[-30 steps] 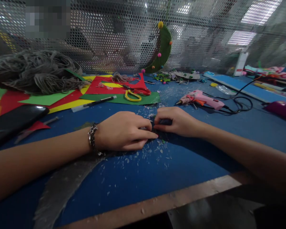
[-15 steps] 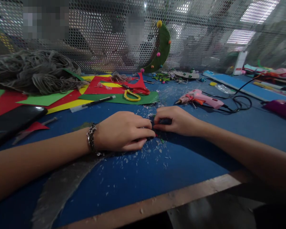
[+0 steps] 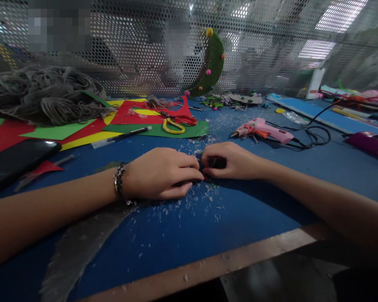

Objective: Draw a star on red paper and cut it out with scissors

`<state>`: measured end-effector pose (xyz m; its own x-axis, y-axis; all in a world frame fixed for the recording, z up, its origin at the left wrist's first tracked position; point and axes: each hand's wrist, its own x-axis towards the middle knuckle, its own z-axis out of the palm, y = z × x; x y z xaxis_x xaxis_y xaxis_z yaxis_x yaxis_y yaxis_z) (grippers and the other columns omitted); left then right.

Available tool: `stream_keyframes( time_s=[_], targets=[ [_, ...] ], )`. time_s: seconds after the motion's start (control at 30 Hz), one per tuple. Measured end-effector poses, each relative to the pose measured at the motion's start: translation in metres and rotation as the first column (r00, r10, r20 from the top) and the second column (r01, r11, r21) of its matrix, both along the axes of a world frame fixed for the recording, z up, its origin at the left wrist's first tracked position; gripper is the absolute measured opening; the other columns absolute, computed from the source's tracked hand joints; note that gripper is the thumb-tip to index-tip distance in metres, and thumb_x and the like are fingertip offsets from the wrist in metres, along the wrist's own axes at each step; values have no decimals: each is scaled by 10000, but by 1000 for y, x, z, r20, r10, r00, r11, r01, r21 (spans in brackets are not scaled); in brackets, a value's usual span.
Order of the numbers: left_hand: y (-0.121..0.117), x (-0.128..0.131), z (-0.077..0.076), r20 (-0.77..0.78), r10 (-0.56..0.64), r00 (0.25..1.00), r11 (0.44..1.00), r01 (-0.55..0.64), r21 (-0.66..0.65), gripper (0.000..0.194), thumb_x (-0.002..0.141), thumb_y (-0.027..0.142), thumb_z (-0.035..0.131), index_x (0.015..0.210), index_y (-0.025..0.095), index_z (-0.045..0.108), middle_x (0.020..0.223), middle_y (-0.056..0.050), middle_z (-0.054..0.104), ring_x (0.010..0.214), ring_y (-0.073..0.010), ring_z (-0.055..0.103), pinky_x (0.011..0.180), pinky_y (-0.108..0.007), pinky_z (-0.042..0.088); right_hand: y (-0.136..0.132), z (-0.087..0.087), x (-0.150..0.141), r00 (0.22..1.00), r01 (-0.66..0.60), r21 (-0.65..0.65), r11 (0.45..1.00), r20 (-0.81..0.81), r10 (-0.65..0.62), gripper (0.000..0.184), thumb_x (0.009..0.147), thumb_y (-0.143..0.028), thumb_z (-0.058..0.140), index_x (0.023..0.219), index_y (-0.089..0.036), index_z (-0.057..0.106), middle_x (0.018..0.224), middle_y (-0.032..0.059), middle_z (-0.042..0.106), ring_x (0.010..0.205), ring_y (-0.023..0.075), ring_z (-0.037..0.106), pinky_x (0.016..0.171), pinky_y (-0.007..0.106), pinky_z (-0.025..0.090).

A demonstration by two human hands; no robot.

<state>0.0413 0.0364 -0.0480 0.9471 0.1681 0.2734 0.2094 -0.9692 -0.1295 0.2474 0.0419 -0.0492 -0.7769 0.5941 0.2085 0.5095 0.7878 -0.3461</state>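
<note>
My left hand (image 3: 162, 173) rests low over the blue table, fingers curled down and pointing right, with a dark beaded bracelet (image 3: 119, 183) at the wrist. Opposite it, my right hand (image 3: 231, 160) has thumb and index finger bent toward each other in a pinch. The fingertips of both hands nearly meet. A trace of red and dark shows between them, but whatever they hold is hidden or too small to name. White shavings (image 3: 193, 203) and a tiny green scrap (image 3: 212, 186) lie around the fingertips. Under my left forearm is a grey curved felt piece (image 3: 78, 247).
A pink glue gun (image 3: 264, 129) with a black cord lies beyond my right hand. Scissors (image 3: 176, 123) and a pen (image 3: 122, 136) lie on coloured sheets at the back. Grey yarn (image 3: 47, 96) and a black phone (image 3: 19, 161) are left. A green crescent (image 3: 212, 63) hangs by the mesh.
The view has shifted very slightly. The right thumb and index finger show a somewhat wider gap behind their tips; both hands stay in nearly the same place.
</note>
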Motion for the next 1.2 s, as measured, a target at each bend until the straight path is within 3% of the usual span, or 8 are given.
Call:
stream_keyframes(
  time_s=[0.17, 0.47, 0.77, 1.0, 1.2],
  targets=[
    [1, -1, -2, 1, -8, 1000, 999, 8, -32, 286, 833, 216, 368, 999, 176, 598, 979, -60, 640, 810, -174, 608, 685, -277, 460, 0, 1, 2, 999, 9, -83, 997, -34, -11, 62, 725, -196, 557, 704, -138, 569, 682, 1, 550, 630, 90, 501, 609, 198, 372],
    [1, -1, -2, 14, -18, 1000, 999, 19, -41, 288, 832, 205, 368, 997, 164, 600, 970, -61, 639, 794, -175, 609, 677, -275, 462, 2, 5, 5, 998, -53, -114, 992, -44, 48, 123, 752, -230, 563, 736, -139, 643, 662, 3, 561, 656, 105, 460, 637, 221, 340],
    [0, -1, -2, 5, -22, 1000, 1000, 22, -21, 288, 829, 203, 368, 1003, 168, 595, 980, -58, 636, 795, -172, 608, 671, -276, 462, 2, 4, 3, 1000, -29, -56, 998, 1, 29, 151, 772, -245, 551, 716, -125, 625, 650, -2, 445, 651, 109, 421, 614, 219, 321],
    [-1, 0, -1, -18, -42, 999, 995, 44, 89, 297, 827, 184, 355, 979, 178, 611, 924, -47, 654, 732, -169, 615, 601, -280, 450, 1, 3, 2, 999, -36, -28, 999, -34, 35, 151, 775, -242, 554, 688, -125, 594, 637, -15, 423, 619, 97, 408, 596, 207, 308],
    [-4, 0, -1, 75, -78, 994, 969, 58, 242, 268, 811, 192, 399, 925, 196, 641, 836, -16, 688, 580, -132, 600, 486, -258, 406, 0, 2, 1, 999, -37, 31, 999, -19, 38, 150, 782, -231, 547, 690, -120, 591, 633, -12, 428, 615, 97, 406, 589, 204, 300]
  ],
)
